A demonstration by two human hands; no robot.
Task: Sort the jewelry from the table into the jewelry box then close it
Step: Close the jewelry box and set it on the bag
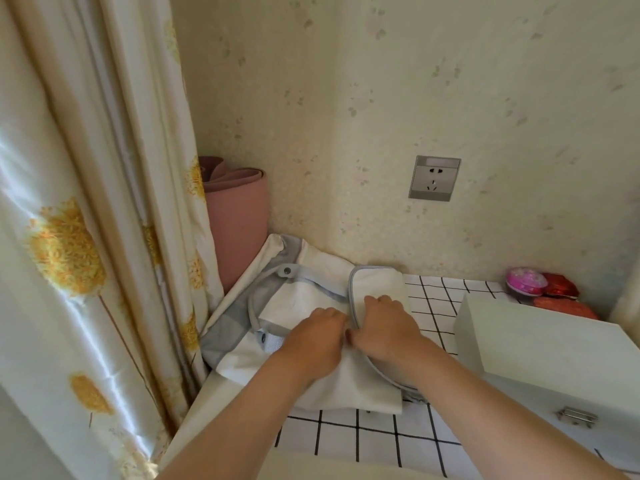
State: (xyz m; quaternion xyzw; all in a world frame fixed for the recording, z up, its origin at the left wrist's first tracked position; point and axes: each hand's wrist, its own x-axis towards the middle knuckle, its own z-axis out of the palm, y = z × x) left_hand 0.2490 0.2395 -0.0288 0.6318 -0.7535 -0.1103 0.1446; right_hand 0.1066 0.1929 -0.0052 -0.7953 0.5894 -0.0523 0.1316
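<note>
Left hand point(318, 337) and right hand point(384, 327) grip white bag point(304, 299) beside closed jewelry box point(526, 344).

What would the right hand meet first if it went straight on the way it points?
The flap of the white bag, which the right hand grips; beyond it probably the wall, though depth is unclear.

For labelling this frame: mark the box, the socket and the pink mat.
Box point(547, 337): head view, middle of its white lid.
Socket point(434, 178): head view, centre of its plate.
Pink mat point(239, 230): head view, its rolled outer side.
</note>
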